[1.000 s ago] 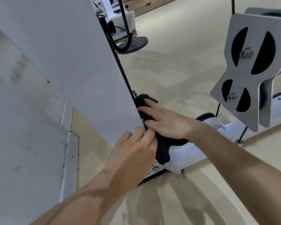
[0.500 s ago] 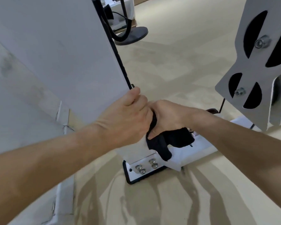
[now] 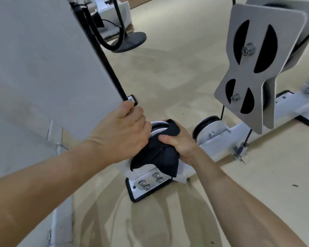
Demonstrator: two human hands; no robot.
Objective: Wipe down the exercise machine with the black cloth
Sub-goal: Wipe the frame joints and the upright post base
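Observation:
The black cloth (image 3: 159,155) is bunched over the low white base of the exercise machine (image 3: 219,134), just above a bolted foot plate (image 3: 148,182). My right hand (image 3: 178,141) is closed on the cloth and presses it against a white curved part there. My left hand (image 3: 121,132) grips the lower edge of the machine's tall white panel (image 3: 48,68), beside a black strip running down its edge. The cloth hangs down past my right palm.
A grey pulley bracket (image 3: 253,68) hangs at the right, with a cable below it and a white floor rail (image 3: 289,107). A black round stand base (image 3: 130,41) and hose sit farther back. The floor is beige; a wall is at the left.
My left hand moved up from the panel's bottom corner to grip its edge. My right hand went from flat on the cloth to clenched around it, and the view shifted lower, showing the foot plate.

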